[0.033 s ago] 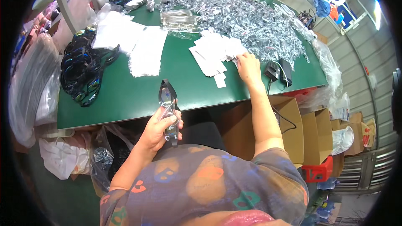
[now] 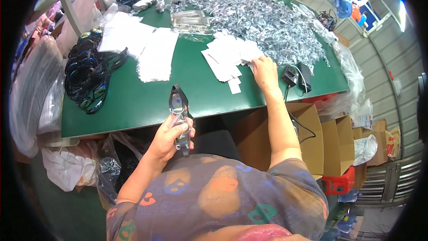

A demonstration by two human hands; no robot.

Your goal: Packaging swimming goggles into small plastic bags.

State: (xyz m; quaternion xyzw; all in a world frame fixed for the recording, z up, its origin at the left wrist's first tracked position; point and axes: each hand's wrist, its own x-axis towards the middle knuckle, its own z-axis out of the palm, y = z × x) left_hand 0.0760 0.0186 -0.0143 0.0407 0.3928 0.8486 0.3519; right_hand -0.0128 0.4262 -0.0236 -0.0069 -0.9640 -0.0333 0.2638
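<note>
Swimming goggles [image 2: 179,122] with clear lenses and a black strap are gripped in my left hand [image 2: 166,139], just in front of the table edge. The thumb lies across them. My right hand [image 2: 266,75] reaches over the table to the right edge of a loose pile of white paper slips [image 2: 221,58]. Its fingers are bent together there, and their tips are partly hidden, so what they pinch cannot be made out. Just beyond that hand spreads a big heap of small clear plastic packets [image 2: 263,22].
Black goggles [image 2: 87,69] lie heaped on the green table's [image 2: 133,107] left side, beside white bags [image 2: 157,56]. Clear cases [image 2: 191,21] sit at mid-table. A black adapter [image 2: 290,76] with a cable is right of my right hand. Open cardboard boxes [image 2: 310,129] stand below the right edge.
</note>
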